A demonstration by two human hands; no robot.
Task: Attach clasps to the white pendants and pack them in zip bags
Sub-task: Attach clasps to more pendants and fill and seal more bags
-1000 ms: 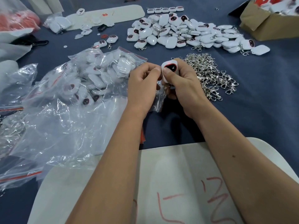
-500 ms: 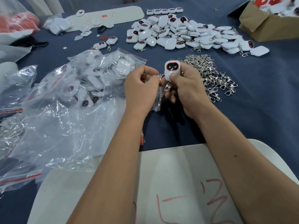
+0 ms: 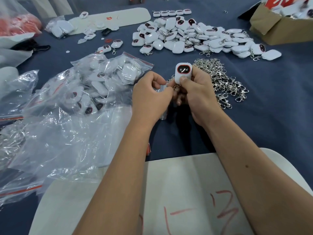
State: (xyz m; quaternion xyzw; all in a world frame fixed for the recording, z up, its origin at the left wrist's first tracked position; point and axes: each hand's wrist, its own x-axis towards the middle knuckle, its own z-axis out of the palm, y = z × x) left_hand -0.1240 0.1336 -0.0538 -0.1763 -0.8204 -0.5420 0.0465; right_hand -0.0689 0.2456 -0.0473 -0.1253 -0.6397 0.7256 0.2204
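- Head view, position: the white pendant (image 3: 183,73) stands upright in the right hand (image 3: 197,97), with the thumb pressed on its lower face and the other fingers curled behind it. The pendant sits above and just right of the left hand (image 3: 151,99).
- Head view, left hand: its fingers are curled and pinch a small clear zip bag (image 3: 163,87) directly beside the pendant's lower edge. A small metal ring (image 3: 176,86) shows below the pendant, between the two hands; whether a full clasp hangs from it cannot be told.
- Head view, change: compared with one second ago, the pendant has risen clear of the fingers and its face is now fully exposed. The hands remain close together.
- Head view, appearance: the pendant is a rounded white rectangle with a dark oval window ringed in red near its top.
- Head view, surroundings: the pile of loose clasps (image 3: 221,80) lies just right of the right hand on the blue table (image 3: 271,107). A heap of pendants (image 3: 194,38) lies beyond it. Filled zip bags (image 3: 94,82) lie to the left.
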